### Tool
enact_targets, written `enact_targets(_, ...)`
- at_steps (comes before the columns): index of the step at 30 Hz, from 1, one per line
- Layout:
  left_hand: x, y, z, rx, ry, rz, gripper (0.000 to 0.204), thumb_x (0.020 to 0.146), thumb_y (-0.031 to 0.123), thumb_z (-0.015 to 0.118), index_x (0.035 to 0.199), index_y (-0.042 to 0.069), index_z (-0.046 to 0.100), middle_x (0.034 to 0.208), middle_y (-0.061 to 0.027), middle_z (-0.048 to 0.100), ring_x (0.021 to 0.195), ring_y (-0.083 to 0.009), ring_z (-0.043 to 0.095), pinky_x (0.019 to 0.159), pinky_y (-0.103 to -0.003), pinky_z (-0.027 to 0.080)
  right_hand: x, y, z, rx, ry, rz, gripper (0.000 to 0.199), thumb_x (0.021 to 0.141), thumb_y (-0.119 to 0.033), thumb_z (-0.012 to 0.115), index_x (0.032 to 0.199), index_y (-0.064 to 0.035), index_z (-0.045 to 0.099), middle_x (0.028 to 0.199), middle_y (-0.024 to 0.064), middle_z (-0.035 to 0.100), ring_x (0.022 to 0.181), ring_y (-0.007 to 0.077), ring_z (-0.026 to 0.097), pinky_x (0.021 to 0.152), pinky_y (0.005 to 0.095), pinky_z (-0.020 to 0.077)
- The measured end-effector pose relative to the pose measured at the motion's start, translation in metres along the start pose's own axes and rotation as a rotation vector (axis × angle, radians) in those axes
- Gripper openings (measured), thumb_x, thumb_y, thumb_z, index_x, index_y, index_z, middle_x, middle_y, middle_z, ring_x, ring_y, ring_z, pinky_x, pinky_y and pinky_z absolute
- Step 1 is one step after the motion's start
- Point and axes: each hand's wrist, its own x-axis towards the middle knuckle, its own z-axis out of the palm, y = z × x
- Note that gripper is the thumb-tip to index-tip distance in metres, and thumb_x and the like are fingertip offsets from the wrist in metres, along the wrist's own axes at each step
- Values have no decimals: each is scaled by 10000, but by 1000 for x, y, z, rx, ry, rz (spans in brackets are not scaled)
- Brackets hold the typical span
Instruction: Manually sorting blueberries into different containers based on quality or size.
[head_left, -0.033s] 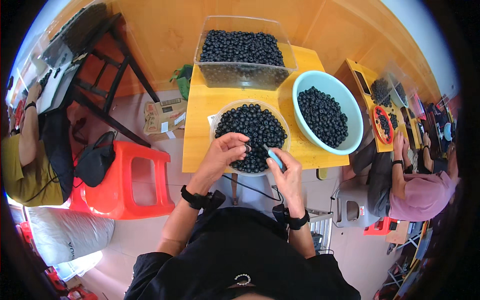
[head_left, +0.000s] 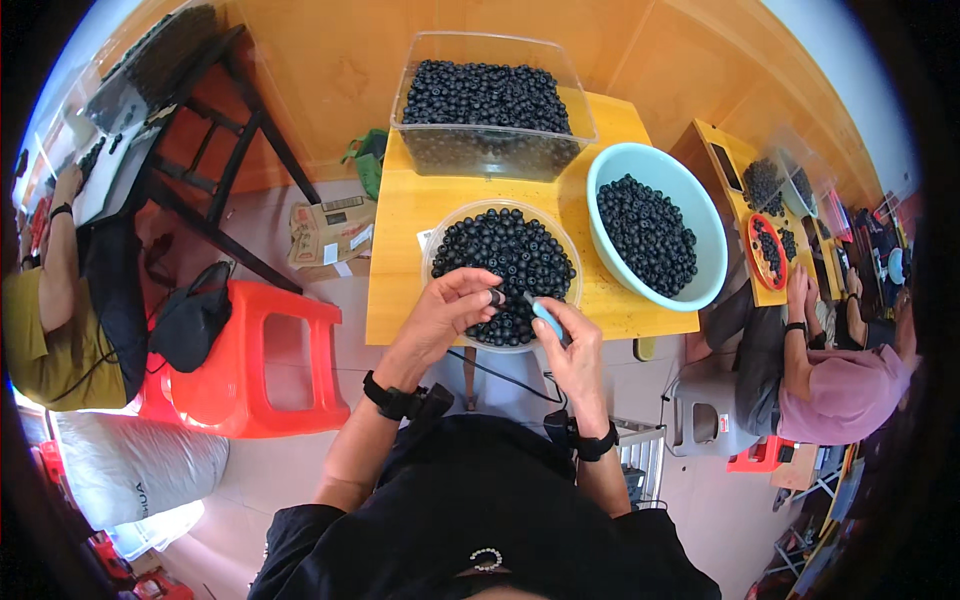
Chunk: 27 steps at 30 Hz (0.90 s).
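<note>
A dark round bead (head_left: pixel 497 297) is pinched between the thumb and fingers of my left hand (head_left: pixel 452 308). My right hand (head_left: pixel 574 350) is closed round a small tool with a light blue handle (head_left: pixel 546 316); its tip points toward the bead, a short gap apart. Both hands hover over the near edge of a shallow clear round bowl (head_left: pixel 427 258), which is heaped with dark beads (head_left: pixel 500 242) that show small holes. The exact shape of the tool's tip is too small to make out.
On the yellow table (head_left: pixel 393 305) stand a clear bin (head_left: pixel 490 155) and a pale blue basin (head_left: pixel 712 258), both holding dark beads. A red stool (head_left: pixel 250 360) is at the left. Other people work at tables on both sides. A black cable (head_left: pixel 505 375) hangs below the table edge.
</note>
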Motion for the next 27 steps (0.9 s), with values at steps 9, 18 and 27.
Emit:
enact_targets(9,-4,-12,-11,-294,-188,-85,171,861,63,589,1025,18,584,913,-60,624,805,-116,620,743,-232,533,-2,-24,5,-102,-139,-167,182,810,-146,628,952,-35,653,659,89,557,485,200,510,452,300,385)
enact_targets(18,-7,-11,-8,-347,-202,-79,141,855,75,600,989,36,581,901,-43,618,814,-103,603,725,-222,524,-2,-27,6,-195,-150,-229,199,772,-135,659,955,-57,656,677,87,564,510,236,548,470,322,421)
enact_targets(27,-7,-13,-7,-379,-186,-118,144,849,85,611,981,39,574,868,-34,614,756,-90,602,699,-210,520,-1,-26,4,-212,-140,-225,200,771,-144,662,948,-53,654,669,85,555,507,233,553,465,324,424)
